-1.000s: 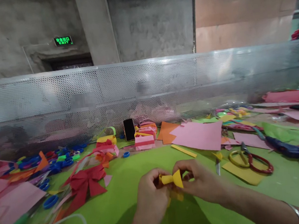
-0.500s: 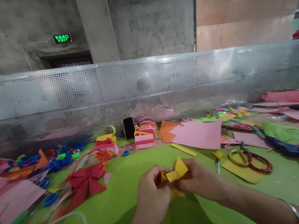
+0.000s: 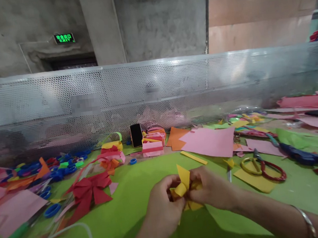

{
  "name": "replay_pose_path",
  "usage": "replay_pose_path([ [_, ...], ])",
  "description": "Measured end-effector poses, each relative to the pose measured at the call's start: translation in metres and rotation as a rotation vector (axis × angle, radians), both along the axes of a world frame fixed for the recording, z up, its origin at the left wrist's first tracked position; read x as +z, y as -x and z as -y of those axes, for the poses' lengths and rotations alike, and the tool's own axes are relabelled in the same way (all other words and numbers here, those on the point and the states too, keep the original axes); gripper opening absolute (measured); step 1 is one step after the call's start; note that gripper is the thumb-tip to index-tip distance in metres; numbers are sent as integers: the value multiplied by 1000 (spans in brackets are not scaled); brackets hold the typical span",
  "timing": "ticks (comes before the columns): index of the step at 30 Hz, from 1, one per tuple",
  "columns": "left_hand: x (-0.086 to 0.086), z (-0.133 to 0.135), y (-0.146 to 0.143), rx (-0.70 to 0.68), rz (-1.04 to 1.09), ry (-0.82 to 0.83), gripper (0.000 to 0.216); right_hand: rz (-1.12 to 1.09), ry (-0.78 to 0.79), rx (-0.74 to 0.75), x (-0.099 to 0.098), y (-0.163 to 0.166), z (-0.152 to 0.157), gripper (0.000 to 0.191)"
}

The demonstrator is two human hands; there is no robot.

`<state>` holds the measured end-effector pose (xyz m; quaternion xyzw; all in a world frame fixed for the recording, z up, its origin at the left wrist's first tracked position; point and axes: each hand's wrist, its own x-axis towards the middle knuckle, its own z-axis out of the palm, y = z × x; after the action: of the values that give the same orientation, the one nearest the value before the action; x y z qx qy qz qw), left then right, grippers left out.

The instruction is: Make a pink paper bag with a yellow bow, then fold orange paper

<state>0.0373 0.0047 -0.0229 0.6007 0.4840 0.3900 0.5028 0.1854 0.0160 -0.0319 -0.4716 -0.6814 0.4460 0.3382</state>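
Observation:
A yellow paper bow point(image 3: 181, 189) is held between both hands over the green tabletop, one pointed tail sticking up and another piece hanging below. My left hand point(image 3: 162, 198) pinches its left loop, fingers closed. From the right, my right hand point(image 3: 209, 189) grips the other side, also closed; the fingers hide part of the paper there. A silver bracelet circles the right wrist. To the left lies a finished-looking red paper bow point(image 3: 90, 192). Scissors with yellow and red handles point(image 3: 262, 168) rest on a yellow paper sheet point(image 3: 251, 181) to the right.
A perforated metal screen point(image 3: 172, 79) runs along the back. Before it stand a dark phone point(image 3: 136, 135) and small paper bags point(image 3: 152, 146). Pink paper point(image 3: 209, 142) lies behind the hands. Blue tape rings point(image 3: 52, 210) are at left, a blue-handled tool point(image 3: 301, 153) at right, and a white cable point(image 3: 87, 232) in front.
The yellow bow has turned in my fingers: its pointed tail now stands more upright and left, and the loop faces me. Both hands stay closed on it. The view has shifted slightly.

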Motion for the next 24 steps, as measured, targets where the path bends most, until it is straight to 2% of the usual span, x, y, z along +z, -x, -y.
replay_pose_path([
  [5,0,-5,2,66,4,83,40,-31,-80,10,4,-2,-2,11],
  [8,-3,-9,5,172,35,86,37,-102,-91,-92,2,-3,-4,34],
  [11,-4,-11,7,250,60,55,28,-275,17,-199,-8,0,-5,64],
  [13,-4,-12,7,253,80,44,24,-347,91,-205,-16,5,-5,74],
  [17,-2,-10,4,232,72,56,24,-388,84,-148,-22,11,-4,72],
  [24,-1,-7,7,100,-13,55,9,-163,-57,-190,-8,9,-2,62],
])
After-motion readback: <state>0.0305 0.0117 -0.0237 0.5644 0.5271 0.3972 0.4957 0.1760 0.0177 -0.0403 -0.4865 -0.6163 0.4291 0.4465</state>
